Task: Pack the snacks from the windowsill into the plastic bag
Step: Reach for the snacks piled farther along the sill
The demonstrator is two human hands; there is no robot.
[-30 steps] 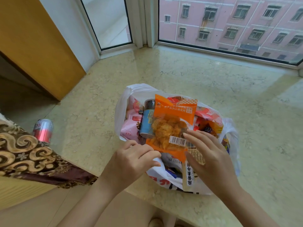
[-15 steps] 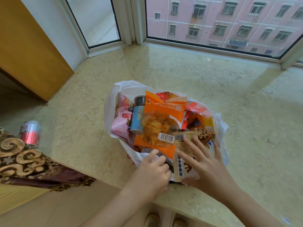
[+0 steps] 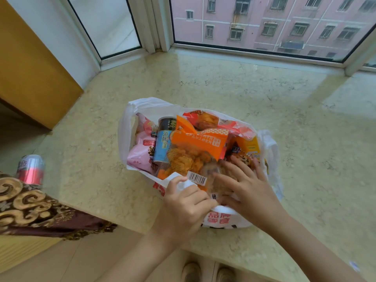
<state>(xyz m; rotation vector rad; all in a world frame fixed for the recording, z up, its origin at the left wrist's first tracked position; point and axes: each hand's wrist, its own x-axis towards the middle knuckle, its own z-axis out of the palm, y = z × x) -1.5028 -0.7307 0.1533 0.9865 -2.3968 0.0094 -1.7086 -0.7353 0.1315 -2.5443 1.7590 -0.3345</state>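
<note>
The white thin plastic bag (image 3: 130,127) with red print on its front lies on the beige marble windowsill (image 3: 203,82), near its front edge, w/ the mouth open to the top. It is full of snacks. On top is an orange snack packet (image 3: 195,147) w/ a clear window that shows golden fried pieces and a white barcode sticker at its lower end. At the left side sits a pink soft packet (image 3: 142,153), and just beside it a blue round can (image 3: 162,147) w/ a black can (image 3: 166,123) behind it. At the back lies a red-orange packet (image 3: 213,121), and at the right a yellow packet (image 3: 249,147) w/ a cookie picture.

The left hand (image 3: 187,204) is curled and pinches the near edge of the bag, approx. below the barcode. The right hand (image 3: 244,188) has its fingers straight and spread, and it presses flat on a brownish packet in the bag, beside the orange one; it holds nothing.

At the far left a red and silver drink can (image 3: 30,169) stands on the windowsill, well apart from the bag, partly behind a brown cloth w/ gold swirl pattern (image 3: 30,206). Behind the sill is the window (image 3: 264,23), w/ a pink building outside. Two shoe tips (image 3: 207,271) show at the bottom edge.
</note>
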